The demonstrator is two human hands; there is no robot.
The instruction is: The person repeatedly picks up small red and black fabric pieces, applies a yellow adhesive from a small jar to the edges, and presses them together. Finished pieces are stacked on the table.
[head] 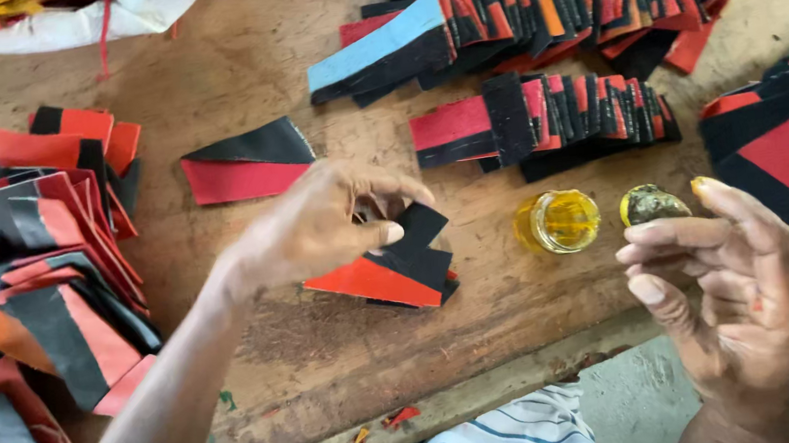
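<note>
Nearest you, your right hand [730, 302] is hovering palm-up past the near table [350, 355] edge, its grip spread and holding nothing, one fingertip looking smeared yellow, likely glue. Your left hand [316, 225] is pinching a black-and-red piece [400, 265] by its black corner, pressing it onto a small stack mid-table. Just right, a small jar of yellow liquid [558, 221] and its lid [652, 205] are sitting within reach. Farther off, rows of finished pieces [560, 113] are lying overlapped, with loose pieces [33, 263] piling at the left.
</note>
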